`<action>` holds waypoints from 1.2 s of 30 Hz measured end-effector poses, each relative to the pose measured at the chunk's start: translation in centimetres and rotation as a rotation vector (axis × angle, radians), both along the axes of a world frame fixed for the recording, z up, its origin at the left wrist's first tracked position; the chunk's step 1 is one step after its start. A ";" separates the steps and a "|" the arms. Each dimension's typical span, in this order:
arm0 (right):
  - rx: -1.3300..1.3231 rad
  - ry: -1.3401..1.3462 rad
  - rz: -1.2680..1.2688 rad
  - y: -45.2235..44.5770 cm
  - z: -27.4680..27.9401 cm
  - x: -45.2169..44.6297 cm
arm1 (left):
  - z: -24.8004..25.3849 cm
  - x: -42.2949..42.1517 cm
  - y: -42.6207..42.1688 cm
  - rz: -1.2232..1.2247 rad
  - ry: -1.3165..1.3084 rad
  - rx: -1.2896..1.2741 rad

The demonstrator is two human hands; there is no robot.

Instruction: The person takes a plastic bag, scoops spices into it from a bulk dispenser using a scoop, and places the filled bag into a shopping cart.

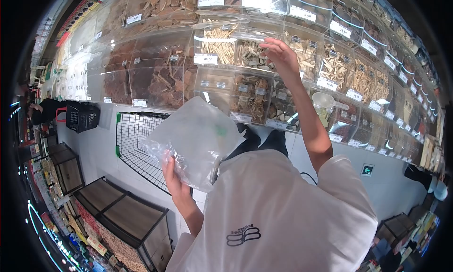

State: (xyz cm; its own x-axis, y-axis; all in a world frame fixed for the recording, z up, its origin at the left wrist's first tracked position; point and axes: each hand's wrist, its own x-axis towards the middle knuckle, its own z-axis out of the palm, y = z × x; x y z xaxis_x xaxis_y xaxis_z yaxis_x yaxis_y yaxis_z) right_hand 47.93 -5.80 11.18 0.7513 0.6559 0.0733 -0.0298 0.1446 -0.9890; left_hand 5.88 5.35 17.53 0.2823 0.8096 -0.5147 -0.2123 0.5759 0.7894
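My left hand (175,180) grips the lower left edge of a clear plastic bag (191,130), its fingers closed on the film. The bag hangs spread out in front of my body, with a small green patch near its right side. Up at the bins, my right hand (281,57) is raised over a clear bin of pale grey-white dried slices (252,55). Its fingers are bent but apart from the thumb, and nothing shows between them. The fingertips are close to the bin's clear lid edge (250,37); whether they touch it, I cannot tell.
Left of that bin stand pale dried sticks (217,41) behind a price tag. A clear scoop (324,100) lies to the lower right. Below the bag is a wire shopping cart (137,140), with a black basket (82,117) farther left. Display crates (118,210) stand at lower left.
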 end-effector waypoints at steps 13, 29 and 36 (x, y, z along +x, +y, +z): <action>-0.507 0.162 0.055 0.5 -6.7 -0.3 | 0.0 -2.3 0.1 0.099 -0.019 0.023; -0.478 -1.052 0.073 12.2 -4.4 8.3 | 0.8 -5.4 -1.9 0.227 -0.091 -0.020; -0.288 -0.980 0.174 15.7 -3.1 -1.8 | 1.3 1.5 -2.3 -0.468 0.077 0.112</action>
State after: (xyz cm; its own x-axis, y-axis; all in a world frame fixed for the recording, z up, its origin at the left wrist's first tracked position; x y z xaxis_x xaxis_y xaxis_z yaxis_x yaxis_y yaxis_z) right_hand 46.18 9.87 8.04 0.3395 0.8395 0.4243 0.8091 -0.0306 -0.5869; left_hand 7.42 3.00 18.83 0.5936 0.6566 -0.4654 0.1102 0.5065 0.8552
